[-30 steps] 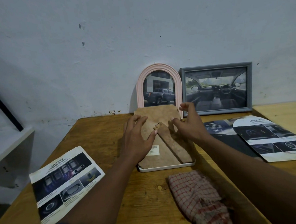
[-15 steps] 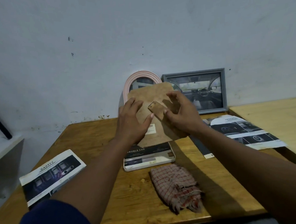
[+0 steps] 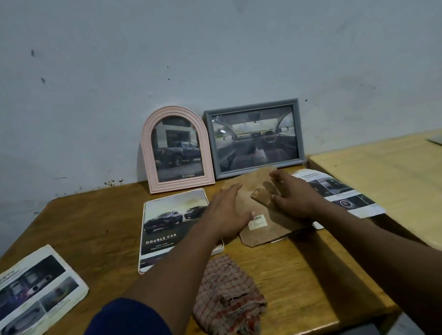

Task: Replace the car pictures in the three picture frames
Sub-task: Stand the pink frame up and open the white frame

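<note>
Left hand (image 3: pixel 227 213) flat on backing board (image 3: pixel 265 233), released; right hand (image 3: pixel 293 199) grasp unclear. Board's right edge meets brochure (image 3: pixel 344 196); cloth (image 3: pixel 229 297) well apart, nearside.

I log bare tabletop (image 3: pixel 95 225) at back left and front right corners; pink frame (image 3: pixel 146 156) and grey frame (image 3: pixel 250 108) wall the back edge, cloth (image 3: pixel 226 297) mid-front.

1. There were 3 picture frames behind the checked cloth (image 3: pixel 228 297): pink frame (image 3: pixel 180 186), grey frame (image 3: pixel 210 144), white frame (image 3: pixel 143 233).
2. There was 1 backing board (image 3: pixel 269 229), behind the cloth.
3. 2 car sheets showed: one left (image 3: pixel 29 292) of the cloth, one behind-right (image 3: pixel 344 194).
4. There was 1 cloth.
</note>
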